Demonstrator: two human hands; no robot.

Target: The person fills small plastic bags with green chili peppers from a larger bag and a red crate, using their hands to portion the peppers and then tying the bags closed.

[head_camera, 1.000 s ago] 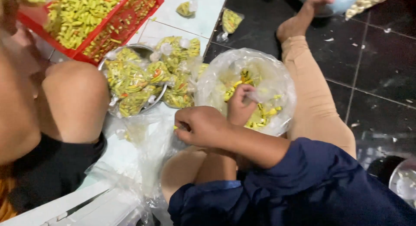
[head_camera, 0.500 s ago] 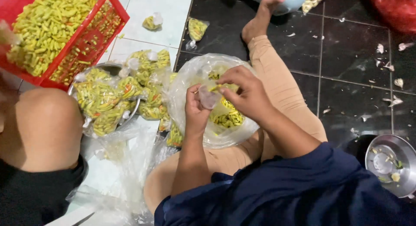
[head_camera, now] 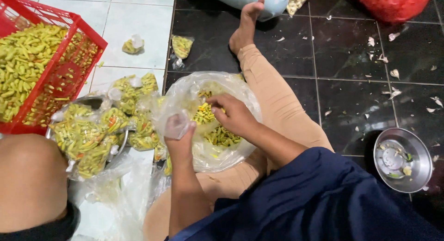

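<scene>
Tiled floor (head_camera: 351, 51), black squares on the right of the frame, white ones at upper left, peel scraps scattered over the dark part. Person sits on it, legs out.

Left hand (head_camera: 179, 134), centre frame, fingers closed on a small clear plastic bag (head_camera: 175, 125), pinched at its mouth. Right hand (head_camera: 233, 114) is down in the big clear bag (head_camera: 208, 116) just beside it, fingers curled narrow around a few yellow-green chillies (head_camera: 217, 135); exact grip is hidden by the knuckles.

Handling guess: small bag is thin film, near weightless, limp and slippery, so hold it at the rim, not the body. Chillies look light, firm, smooth; easy to drop singly, better taken as a pinch.

Left of the hands: metal bowl (head_camera: 95, 100) heaped with filled packets (head_camera: 88, 139). Red crate (head_camera: 88, 51) of loose chillies at upper left. Steel dish (head_camera: 403, 158) with scraps at lower right. Another person's knee (head_camera: 30, 181) at lower left.
</scene>
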